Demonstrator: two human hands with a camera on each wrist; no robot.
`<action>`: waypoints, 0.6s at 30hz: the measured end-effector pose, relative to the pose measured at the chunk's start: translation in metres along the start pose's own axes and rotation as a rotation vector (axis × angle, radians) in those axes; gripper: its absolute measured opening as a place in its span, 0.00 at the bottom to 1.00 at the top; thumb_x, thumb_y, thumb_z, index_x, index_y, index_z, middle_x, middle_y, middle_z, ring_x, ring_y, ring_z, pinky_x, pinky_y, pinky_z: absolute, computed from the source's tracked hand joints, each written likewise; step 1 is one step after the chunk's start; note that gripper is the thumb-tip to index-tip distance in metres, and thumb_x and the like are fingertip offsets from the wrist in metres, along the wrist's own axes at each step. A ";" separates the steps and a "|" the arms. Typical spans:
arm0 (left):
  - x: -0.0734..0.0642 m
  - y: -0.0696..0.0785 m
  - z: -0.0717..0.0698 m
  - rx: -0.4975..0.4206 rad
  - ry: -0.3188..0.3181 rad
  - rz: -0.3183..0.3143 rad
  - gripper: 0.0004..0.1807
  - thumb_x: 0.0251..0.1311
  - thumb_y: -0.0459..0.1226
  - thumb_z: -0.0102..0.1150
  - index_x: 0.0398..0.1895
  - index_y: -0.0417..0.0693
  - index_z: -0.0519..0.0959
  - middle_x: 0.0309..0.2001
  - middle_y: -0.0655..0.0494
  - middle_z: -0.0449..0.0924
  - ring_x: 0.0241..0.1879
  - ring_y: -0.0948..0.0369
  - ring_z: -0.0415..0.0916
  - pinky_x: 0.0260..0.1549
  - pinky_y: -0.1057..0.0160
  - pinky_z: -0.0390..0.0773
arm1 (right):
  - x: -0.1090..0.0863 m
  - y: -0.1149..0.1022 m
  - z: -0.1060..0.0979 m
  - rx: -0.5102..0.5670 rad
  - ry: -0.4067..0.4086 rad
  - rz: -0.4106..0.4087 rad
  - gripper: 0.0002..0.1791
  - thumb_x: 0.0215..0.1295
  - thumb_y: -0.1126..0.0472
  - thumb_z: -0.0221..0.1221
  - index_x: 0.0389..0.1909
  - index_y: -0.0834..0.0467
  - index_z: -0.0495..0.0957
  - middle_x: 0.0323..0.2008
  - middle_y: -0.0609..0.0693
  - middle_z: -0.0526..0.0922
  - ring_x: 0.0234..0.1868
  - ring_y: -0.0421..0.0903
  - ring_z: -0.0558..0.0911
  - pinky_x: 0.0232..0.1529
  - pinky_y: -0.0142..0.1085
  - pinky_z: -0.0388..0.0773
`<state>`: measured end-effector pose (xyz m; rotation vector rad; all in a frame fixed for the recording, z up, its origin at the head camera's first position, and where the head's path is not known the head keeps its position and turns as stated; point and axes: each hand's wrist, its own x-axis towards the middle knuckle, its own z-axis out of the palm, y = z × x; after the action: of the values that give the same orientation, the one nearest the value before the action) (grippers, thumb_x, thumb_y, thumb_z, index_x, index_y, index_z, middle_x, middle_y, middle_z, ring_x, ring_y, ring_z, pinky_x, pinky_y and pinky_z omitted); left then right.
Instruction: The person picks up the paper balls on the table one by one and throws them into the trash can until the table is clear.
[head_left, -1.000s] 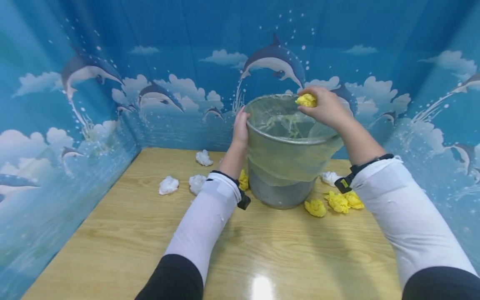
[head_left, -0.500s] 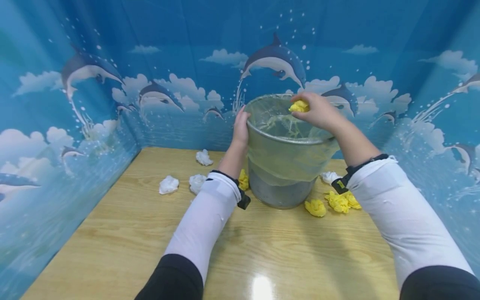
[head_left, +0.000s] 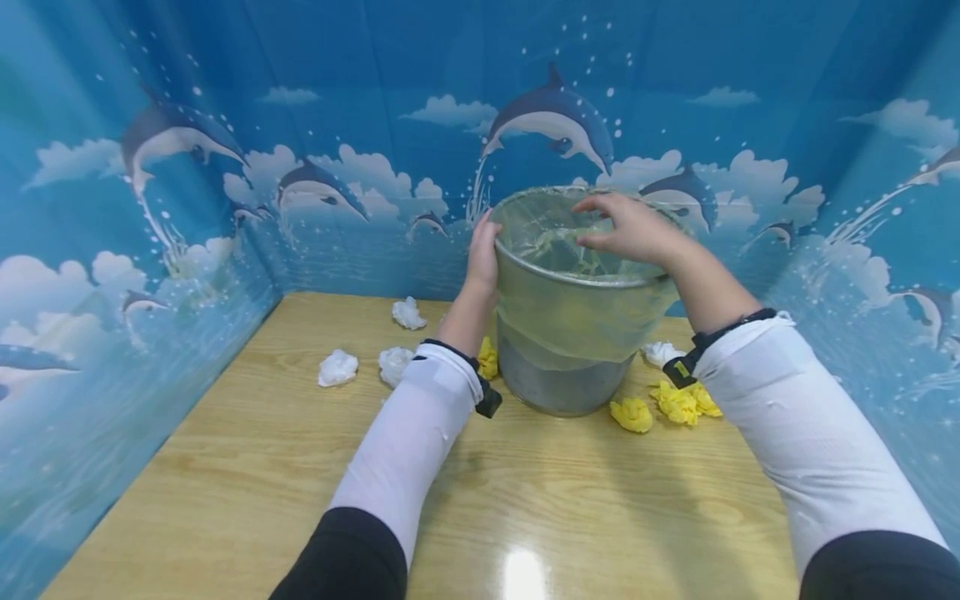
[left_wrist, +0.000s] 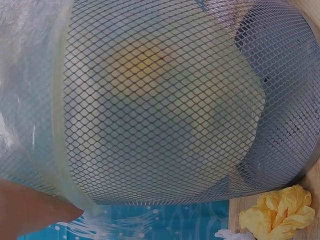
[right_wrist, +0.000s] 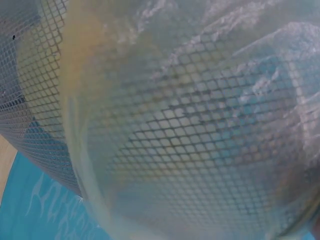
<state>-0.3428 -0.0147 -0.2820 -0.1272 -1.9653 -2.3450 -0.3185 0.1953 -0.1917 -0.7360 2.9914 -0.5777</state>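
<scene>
A mesh wastebasket (head_left: 566, 392) lined with a translucent yellowish bag (head_left: 577, 325) stands upright on the table. My left hand (head_left: 482, 258) grips its rim at the left; a fingertip (left_wrist: 40, 207) shows at the bag's folded edge in the left wrist view. Over the mouth of the basket is my right hand (head_left: 630, 229), thumb and fingers spread apart with nothing between them. Through the mesh, the left wrist view shows a blurred yellow patch (left_wrist: 142, 65) inside. Crumpled yellow paper (head_left: 632, 414) lies in front of the basket, and the bag hides most of the right wrist view.
More yellow paper balls (head_left: 678, 403) lie to the right, with a white one (head_left: 662, 354) behind them. Several white paper balls (head_left: 337, 367) are scattered at the left, and a yellow one (head_left: 487, 358) sits by the basket's left side. A dolphin-print curtain (head_left: 360, 125) surrounds the table (head_left: 262, 483).
My right hand moved left over the basket's mouth and let go of the yellow paper ball, which is gone from its fingers. The left hand stayed on the rim.
</scene>
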 end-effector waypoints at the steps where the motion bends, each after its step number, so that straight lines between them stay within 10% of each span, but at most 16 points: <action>1: 0.000 0.000 0.000 -0.001 -0.001 0.002 0.33 0.67 0.44 0.35 0.77 0.57 0.51 0.78 0.57 0.45 0.76 0.54 0.45 0.70 0.48 0.55 | 0.000 0.000 0.000 -0.007 -0.006 0.000 0.31 0.70 0.54 0.55 0.70 0.60 0.61 0.72 0.64 0.57 0.71 0.64 0.57 0.68 0.60 0.56; 18: 0.001 0.000 0.000 0.014 -0.001 0.003 0.33 0.66 0.44 0.35 0.77 0.58 0.52 0.78 0.57 0.45 0.76 0.54 0.44 0.71 0.48 0.53 | -0.007 0.002 -0.005 -0.050 -0.018 0.018 0.40 0.71 0.46 0.51 0.76 0.58 0.47 0.76 0.65 0.43 0.75 0.65 0.44 0.71 0.63 0.44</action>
<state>-0.3439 -0.0151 -0.2822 -0.1300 -1.9800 -2.3296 -0.3135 0.2015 -0.1882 -0.7116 3.0030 -0.4942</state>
